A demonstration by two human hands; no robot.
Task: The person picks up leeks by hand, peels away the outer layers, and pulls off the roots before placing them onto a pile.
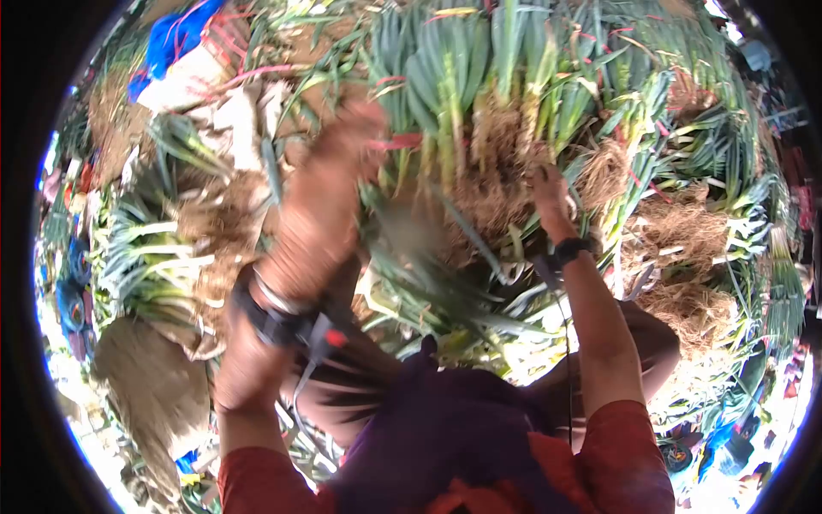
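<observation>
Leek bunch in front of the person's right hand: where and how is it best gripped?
Probably around the pale stalks, just above the tangled roots, coming from the right side. The stalks run side by side there, while the leaves spread outward at the far end. The right hand is at the root end.

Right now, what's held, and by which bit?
The blurred left hand seemingly holds a red strip by its end; the right hand is at plant roots, grip unclear.
</observation>
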